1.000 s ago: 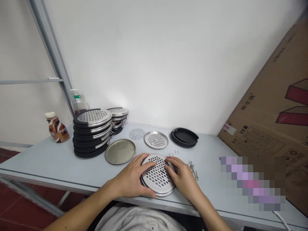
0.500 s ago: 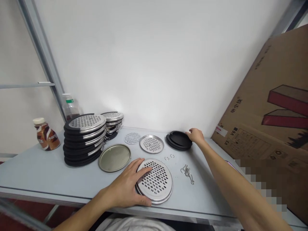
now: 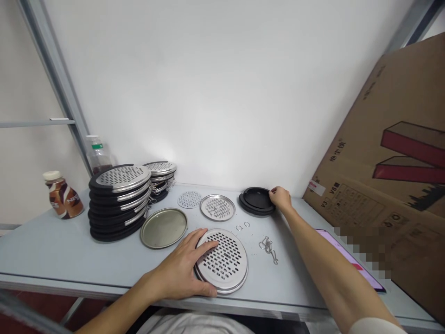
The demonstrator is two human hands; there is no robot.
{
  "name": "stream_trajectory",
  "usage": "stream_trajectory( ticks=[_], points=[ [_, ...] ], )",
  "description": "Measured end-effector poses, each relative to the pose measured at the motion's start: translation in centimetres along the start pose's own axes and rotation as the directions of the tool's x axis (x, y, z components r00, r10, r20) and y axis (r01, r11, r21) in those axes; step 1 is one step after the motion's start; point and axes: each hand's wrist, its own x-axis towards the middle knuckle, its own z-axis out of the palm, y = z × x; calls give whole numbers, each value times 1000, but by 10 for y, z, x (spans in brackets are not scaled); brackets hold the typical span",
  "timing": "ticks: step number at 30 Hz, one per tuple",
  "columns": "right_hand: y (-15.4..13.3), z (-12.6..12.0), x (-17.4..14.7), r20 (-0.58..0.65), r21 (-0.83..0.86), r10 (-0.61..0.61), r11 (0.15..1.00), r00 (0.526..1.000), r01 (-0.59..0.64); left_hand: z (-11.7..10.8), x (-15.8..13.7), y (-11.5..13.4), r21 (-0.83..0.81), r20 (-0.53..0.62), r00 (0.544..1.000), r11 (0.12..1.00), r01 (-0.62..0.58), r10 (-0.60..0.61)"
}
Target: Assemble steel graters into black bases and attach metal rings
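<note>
My left hand grips the left side of a round perforated metal disc at the table's front edge. Its thumb is at the near rim, and the fingers lie over the top. At the back right, my right hand pinches the right rim of a round black cover, which lies on another black piece. Between the hands lie two small wire rings and a tangle of wire clips. Behind the disc sit a shallow metal grater plate and a thin perforated sheet.
A plain metal lid lies left of my left hand. Farther left rise a tall stack of black-edged perforated discs and a shorter stack. Two bottles stand beyond. A phone and a large carton flank my right arm.
The view has shifted slightly, bringing more of the phone into sight. My right hand stays at the black cover's rim, its fingers now closer in on it. My left hand has kept its place.
</note>
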Motion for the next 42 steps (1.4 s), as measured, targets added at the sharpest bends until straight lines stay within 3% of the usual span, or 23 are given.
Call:
stream_trajectory(
  ticks=[7, 13, 17, 22, 23, 26, 29, 32, 34, 39, 42],
  points=[
    [-14, -3, -7, -242, 223, -79, 966, 967, 134, -1, 0, 2, -14, -2, 1000, 1000, -6, 6],
    [-35, -37, -13, -380, 465, 71, 877, 922, 124, -2, 0, 2, -11, 7, 1000, 1000, 4, -4],
    [-43, -71, -43, -254, 662, 178, 749, 951, 37, -2, 0, 3, -9, 10, 1000, 1000, 7, -7],
    [-37, -102, -140, -89, 790, 101, 613, 991, 9, 1, -1, 1, -3, -21, 1000, 1000, 0, -1],
    [-36, -103, -161, -72, 810, 89, 586, 993, 7, 2, -1, 0, -10, -27, 1000, 1000, 0, 0],
    [-38, -94, -210, -4, 918, 170, 391, 985, -64, 1, -4, -1, -31, -31, 999, 999, 15, -16],
    [-47, -78, -236, -6, 946, 239, 317, 971, -72, -1, -8, -1, -35, -30, 999, 999, 39, -41],
    [-58, -69, -249, 58, 952, 225, 281, 973, -121, -4, -12, 0, -33, -33, 998, 998, 52, -53],
    [-60, -69, -255, 97, 941, 181, 304, 979, -150, -5, -12, 0, -39, -27, 997, 997, 68, -69],
    [-50, -72, -264, 96, 841, 66, 528, 993, -116, -5, -11, -1, -69, -36, 994, 993, 99, -102],
    [-43, -67, -265, 112, 823, 50, 554, 992, -120, -5, -10, -1, -91, -47, 992, 989, 113, -118]
  ],
)
